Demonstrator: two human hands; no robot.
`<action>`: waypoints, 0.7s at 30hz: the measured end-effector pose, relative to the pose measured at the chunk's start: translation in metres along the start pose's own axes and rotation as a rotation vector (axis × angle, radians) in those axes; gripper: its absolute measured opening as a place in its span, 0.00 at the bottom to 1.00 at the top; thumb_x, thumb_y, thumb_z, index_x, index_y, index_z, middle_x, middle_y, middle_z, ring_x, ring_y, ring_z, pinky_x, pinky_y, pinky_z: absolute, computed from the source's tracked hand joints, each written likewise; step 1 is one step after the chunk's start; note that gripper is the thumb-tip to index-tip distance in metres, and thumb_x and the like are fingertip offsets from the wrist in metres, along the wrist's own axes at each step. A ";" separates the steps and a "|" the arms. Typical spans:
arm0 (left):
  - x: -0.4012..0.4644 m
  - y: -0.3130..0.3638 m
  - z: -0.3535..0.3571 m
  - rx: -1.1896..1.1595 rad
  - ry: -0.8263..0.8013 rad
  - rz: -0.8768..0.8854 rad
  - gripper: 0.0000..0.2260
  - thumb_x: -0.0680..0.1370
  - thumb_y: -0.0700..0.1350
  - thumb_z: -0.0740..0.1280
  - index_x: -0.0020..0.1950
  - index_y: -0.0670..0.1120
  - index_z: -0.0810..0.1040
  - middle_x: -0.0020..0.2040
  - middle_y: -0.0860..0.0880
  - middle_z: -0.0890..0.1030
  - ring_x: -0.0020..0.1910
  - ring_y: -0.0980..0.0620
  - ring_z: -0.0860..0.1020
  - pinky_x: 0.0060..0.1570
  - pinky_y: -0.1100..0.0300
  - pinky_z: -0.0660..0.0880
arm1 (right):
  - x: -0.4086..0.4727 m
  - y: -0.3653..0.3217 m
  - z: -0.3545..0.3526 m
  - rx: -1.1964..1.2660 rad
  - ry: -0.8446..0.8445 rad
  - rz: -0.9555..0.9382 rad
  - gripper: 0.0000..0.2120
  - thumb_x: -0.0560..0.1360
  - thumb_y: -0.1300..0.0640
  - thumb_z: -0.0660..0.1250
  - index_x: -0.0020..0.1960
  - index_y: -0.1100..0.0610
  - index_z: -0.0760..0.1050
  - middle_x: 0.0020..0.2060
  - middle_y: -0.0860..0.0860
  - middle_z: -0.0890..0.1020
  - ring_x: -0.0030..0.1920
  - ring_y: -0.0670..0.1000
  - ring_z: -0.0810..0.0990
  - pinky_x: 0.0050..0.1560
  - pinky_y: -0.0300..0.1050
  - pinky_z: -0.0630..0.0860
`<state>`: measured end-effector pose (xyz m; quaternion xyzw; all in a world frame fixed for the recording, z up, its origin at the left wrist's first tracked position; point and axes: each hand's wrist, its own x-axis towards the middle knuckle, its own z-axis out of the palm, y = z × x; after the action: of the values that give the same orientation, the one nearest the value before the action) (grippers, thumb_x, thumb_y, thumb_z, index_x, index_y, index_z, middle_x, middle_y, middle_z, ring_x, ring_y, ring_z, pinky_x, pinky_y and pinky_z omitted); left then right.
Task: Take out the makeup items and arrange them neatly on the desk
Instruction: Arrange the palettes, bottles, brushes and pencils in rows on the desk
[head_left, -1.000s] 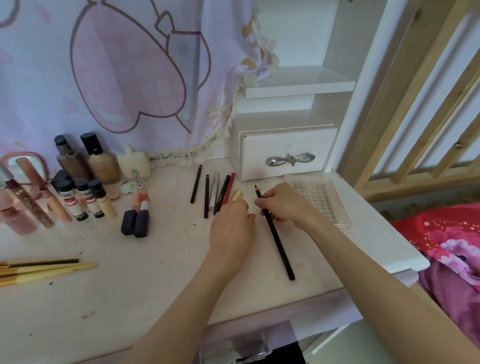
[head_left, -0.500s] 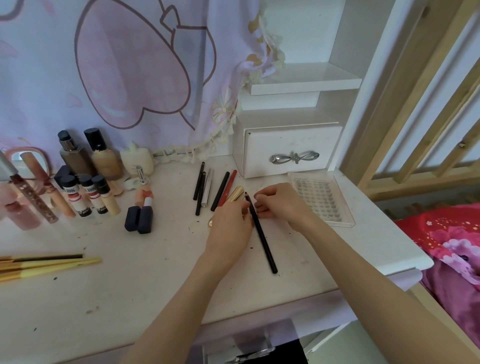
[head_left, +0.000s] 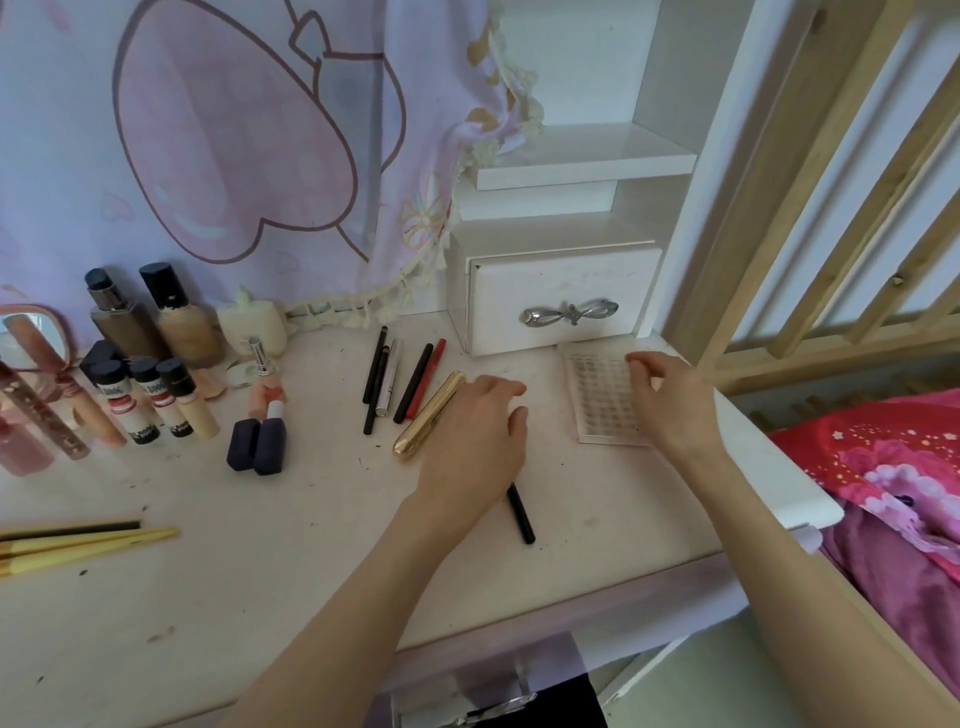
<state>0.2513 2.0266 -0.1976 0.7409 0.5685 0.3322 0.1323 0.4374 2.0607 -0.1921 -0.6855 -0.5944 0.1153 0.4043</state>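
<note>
Toward the front edge of the desk (head_left: 260, 597), a black pencil (head_left: 521, 514) lies with its far part hidden under the left hand (head_left: 475, 431), which rests palm-down, fingers relaxed, gripping nothing I can see. Just beside that hand lies a gold tube (head_left: 428, 415). Farther right, the right hand (head_left: 670, 400) hovers with loosely curled fingers over the clear lash tray (head_left: 597, 400), holding nothing. Behind, slim pencils (head_left: 395, 382) lie side by side before the white drawer (head_left: 561, 299).
</note>
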 end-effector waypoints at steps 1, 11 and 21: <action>0.004 0.007 0.007 0.025 -0.051 0.036 0.15 0.80 0.44 0.59 0.66 0.44 0.72 0.65 0.47 0.73 0.61 0.49 0.71 0.58 0.62 0.65 | 0.000 0.009 -0.004 0.011 -0.016 0.037 0.14 0.80 0.58 0.55 0.56 0.60 0.78 0.52 0.55 0.81 0.54 0.56 0.77 0.53 0.44 0.68; 0.034 0.055 0.068 0.370 -0.345 0.020 0.36 0.71 0.70 0.56 0.70 0.46 0.62 0.68 0.40 0.63 0.62 0.38 0.68 0.64 0.46 0.60 | -0.019 0.039 -0.015 0.585 0.073 0.253 0.22 0.81 0.45 0.47 0.73 0.49 0.60 0.57 0.55 0.79 0.50 0.49 0.81 0.58 0.50 0.75; 0.042 0.058 0.070 0.379 -0.455 0.024 0.37 0.68 0.67 0.60 0.70 0.49 0.58 0.66 0.42 0.59 0.62 0.39 0.63 0.65 0.46 0.60 | -0.016 0.042 -0.016 0.590 0.221 0.328 0.14 0.80 0.53 0.49 0.56 0.53 0.72 0.36 0.49 0.83 0.35 0.48 0.82 0.46 0.50 0.78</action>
<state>0.3453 2.0601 -0.2016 0.8144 0.5675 0.0468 0.1116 0.4731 2.0412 -0.2158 -0.6338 -0.3702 0.2707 0.6229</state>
